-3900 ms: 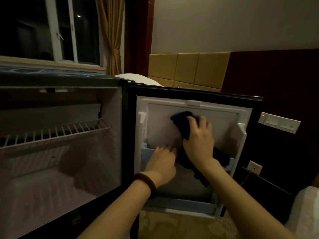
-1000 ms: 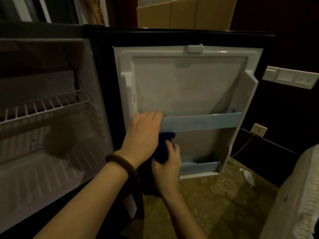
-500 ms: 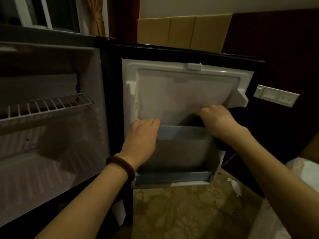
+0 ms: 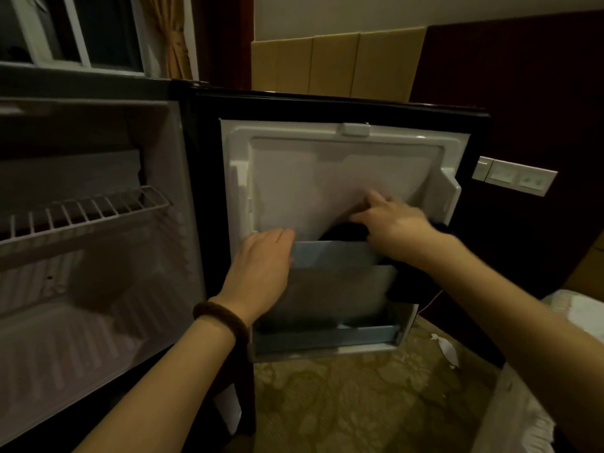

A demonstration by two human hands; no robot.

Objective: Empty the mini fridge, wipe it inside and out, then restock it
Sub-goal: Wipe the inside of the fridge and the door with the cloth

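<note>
**A:** 2 hands on the open white-lined door point(image 4: 327, 178) of the black mini fridge point(image 4: 183, 178). Left hand point(image 4: 261, 266) lies flat at the left end of the pale blue plastic upper door rail point(image 4: 333, 253), fingers straight and together, fingertips over the rail's top edge. Brown bead bracelet point(image 4: 222, 317) on that wrist.

**B:** Cloth location?

**A:** Dark blue cloth point(image 4: 346, 232) is under the right hand point(image 4: 392, 220), behind the rail, against the door liner. Fingers point left across the top of it, curled down onto it; the thumb side is hidden, so can't tell how fully it's pinched. More dark fabric shows below the right wrist at the door's right edge.

**B:** Cabinet?

**A:** White interior, 1 white wire shelf point(image 4: 81, 214) in view at left, nothing on it. Lower blue door rail point(image 4: 327, 335) at the door's bottom.

**B:** Surroundings?

**A:** White wall switch plate point(image 4: 516, 179) right of the door, patterned beige carpet point(image 4: 343, 393) below, 1 white paper scrap point(image 4: 446, 349) on it.
</note>
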